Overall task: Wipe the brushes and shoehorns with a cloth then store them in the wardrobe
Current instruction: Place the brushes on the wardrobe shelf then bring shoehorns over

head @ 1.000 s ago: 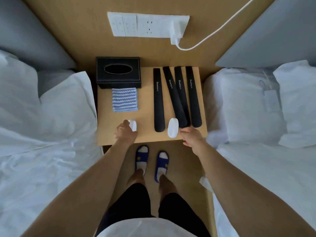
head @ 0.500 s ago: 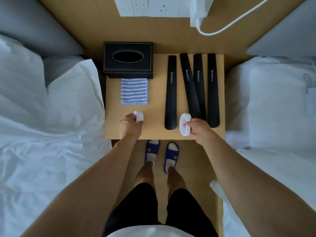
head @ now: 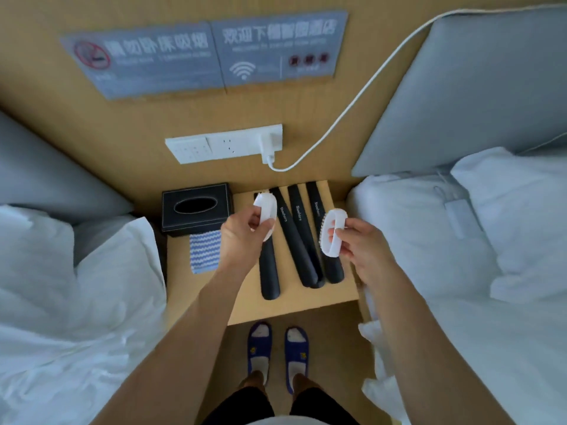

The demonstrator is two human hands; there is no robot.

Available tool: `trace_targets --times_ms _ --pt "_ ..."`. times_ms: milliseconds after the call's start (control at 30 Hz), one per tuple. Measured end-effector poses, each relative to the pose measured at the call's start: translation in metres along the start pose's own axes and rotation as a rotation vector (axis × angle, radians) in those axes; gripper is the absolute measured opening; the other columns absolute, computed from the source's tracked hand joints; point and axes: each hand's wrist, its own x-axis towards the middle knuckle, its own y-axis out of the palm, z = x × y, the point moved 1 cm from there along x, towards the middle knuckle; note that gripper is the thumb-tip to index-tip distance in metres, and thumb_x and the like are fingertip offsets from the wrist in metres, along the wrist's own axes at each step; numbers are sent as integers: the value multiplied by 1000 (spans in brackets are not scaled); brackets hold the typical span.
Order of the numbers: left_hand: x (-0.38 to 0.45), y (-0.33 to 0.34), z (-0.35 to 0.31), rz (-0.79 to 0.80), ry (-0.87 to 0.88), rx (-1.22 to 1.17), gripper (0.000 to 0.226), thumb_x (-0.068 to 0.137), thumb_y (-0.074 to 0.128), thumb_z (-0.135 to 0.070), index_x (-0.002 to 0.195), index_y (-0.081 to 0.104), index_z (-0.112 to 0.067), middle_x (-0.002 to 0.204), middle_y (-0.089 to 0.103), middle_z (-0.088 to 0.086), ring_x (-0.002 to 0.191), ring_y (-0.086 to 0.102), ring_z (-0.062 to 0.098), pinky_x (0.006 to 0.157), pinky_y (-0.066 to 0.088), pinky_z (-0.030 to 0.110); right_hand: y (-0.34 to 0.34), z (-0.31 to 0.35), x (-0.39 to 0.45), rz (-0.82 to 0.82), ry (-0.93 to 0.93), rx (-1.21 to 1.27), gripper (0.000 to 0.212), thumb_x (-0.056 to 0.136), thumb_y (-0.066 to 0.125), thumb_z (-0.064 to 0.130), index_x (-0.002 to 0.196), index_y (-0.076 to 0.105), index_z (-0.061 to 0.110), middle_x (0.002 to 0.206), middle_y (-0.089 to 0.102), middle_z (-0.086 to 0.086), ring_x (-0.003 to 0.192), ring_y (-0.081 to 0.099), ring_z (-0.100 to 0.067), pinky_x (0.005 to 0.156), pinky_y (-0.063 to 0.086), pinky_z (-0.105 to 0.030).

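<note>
My left hand (head: 241,237) holds a small white oval brush (head: 266,211) lifted above the nightstand (head: 294,305). Another white brush (head: 333,236), bristles facing left, is gripped by my right hand (head: 362,245), also raised. Beneath both hands, several black shoehorns (head: 299,237) lie side by side on the wooden top. A folded blue-and-white striped cloth (head: 205,251) lies on the left part of the nightstand, partly hidden by my left wrist.
A black tissue box (head: 196,208) stands at the back left of the nightstand. Beds with white bedding (head: 76,302) flank it on both sides. A wall socket panel (head: 224,144) with a white charger cable (head: 352,102) sits above. My slippered feet (head: 277,348) stand below.
Both hands have lifted the white brushes off the nightstand's front edge and raised them over the shoehorns. The camera has tilted up, showing more of the wall.
</note>
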Motion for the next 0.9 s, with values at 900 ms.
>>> trace_targets --times_ms 900 --pt "-115 -53 -258 613 923 -400 19 82 76 -28 91 68 -42 90 68 -29 87 64 -7 73 43 -1 -99 38 -293 -866 -645 402 21 90 71 9 105 74 23 98 77 4 95 73 -21 94 56 -45"
